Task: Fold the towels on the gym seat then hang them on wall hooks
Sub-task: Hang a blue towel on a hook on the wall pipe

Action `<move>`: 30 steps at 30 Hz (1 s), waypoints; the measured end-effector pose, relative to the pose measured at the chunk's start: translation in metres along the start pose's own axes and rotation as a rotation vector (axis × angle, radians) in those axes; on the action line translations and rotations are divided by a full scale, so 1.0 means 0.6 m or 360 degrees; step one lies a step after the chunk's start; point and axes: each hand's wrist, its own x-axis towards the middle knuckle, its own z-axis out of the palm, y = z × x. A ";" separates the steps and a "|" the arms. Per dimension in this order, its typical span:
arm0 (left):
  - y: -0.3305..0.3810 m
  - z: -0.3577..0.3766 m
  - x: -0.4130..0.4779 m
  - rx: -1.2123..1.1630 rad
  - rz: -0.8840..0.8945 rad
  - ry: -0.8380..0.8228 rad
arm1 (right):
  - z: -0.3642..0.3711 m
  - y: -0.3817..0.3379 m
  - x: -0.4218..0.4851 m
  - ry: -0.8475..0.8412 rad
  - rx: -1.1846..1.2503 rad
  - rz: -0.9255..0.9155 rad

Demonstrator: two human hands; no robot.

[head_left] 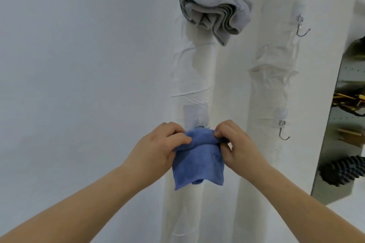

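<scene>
Pinching blue towel (pixel 198 161) — left hand (pixel 158 147), right hand (pixel 240 145) — at wall hook (pixel 199 126).

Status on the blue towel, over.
Left hand and right hand pinch blue towel at lower hook. Grey towel hung above. Nothing blocking.

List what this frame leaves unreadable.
Head view:
- Hook behind the blue towel: covered by the towel, the left hand and the right hand; whether the towel is caught on it cannot be told.
- Hook under the grey towel: hidden by that towel.
- Shelf items at the right edge: blurred and cut off.
- Gym seat: out of frame.
</scene>
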 end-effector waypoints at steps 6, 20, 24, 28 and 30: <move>0.023 0.019 -0.024 -0.0036 -0.0119 0.0023 | -0.020 -0.012 -0.023 -0.0271 0.0305 0.0414; 0.063 0.045 -0.034 -0.0047 -0.0345 0.0078 | -0.020 -0.048 -0.048 -0.0481 0.0265 0.0371; 0.069 0.051 -0.044 -0.0136 -0.0420 0.0102 | -0.016 -0.045 -0.051 -0.0465 0.0466 0.0483; 0.058 0.040 -0.054 -0.0259 -0.0397 0.0024 | -0.025 -0.037 -0.063 -0.0535 0.0496 0.0484; 0.052 0.048 -0.060 -0.0241 -0.0380 0.0026 | -0.020 -0.038 -0.071 -0.0511 0.0406 0.0406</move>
